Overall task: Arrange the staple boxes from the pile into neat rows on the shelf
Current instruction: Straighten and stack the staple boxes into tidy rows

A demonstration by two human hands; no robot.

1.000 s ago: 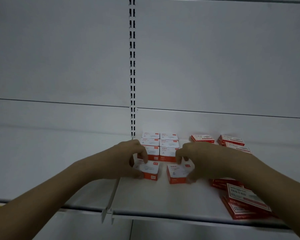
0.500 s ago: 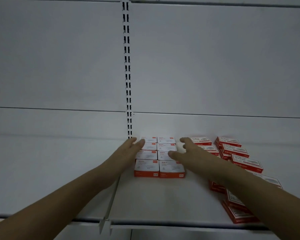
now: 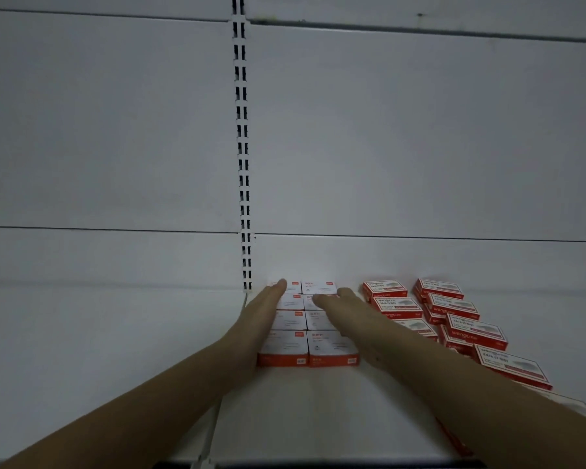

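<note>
Staple boxes (image 3: 307, 330) sit on a white metal shelf (image 3: 318, 411), seen from a head-worn camera looking forward and down. They form a tidy block two boxes wide and four deep, running from the shelf's back panel (image 3: 386, 147) toward the front, with white tops and orange-red front faces. The left hand (image 3: 263, 316) lies flat along the block's left side, fingers (image 3: 278, 289) straight and together, reaching to the rearmost box. The right hand (image 3: 344, 309) rests across the top of the right column with its fingers straight and relaxed; neither hand grips anything. Both seem to be pressing the block square.

To the right, well apart from the block, lies the loose pile (image 3: 454, 319) of red boxes with white labels, some overlapping and turned at slightly different angles, trailing toward the front right under the right forearm. A slotted upright (image 3: 242, 164) runs up the back panel just left of the block.

Judging by their look, the boxes are small, stiff cardboard, dense for their size and smooth-sided. They should slide easily on painted metal, so a nudge with flat fingers will shift a whole row. To lift one, pinching the two long sides between thumb and fingers seems safest; a grip on the end flaps could pop them open.
</note>
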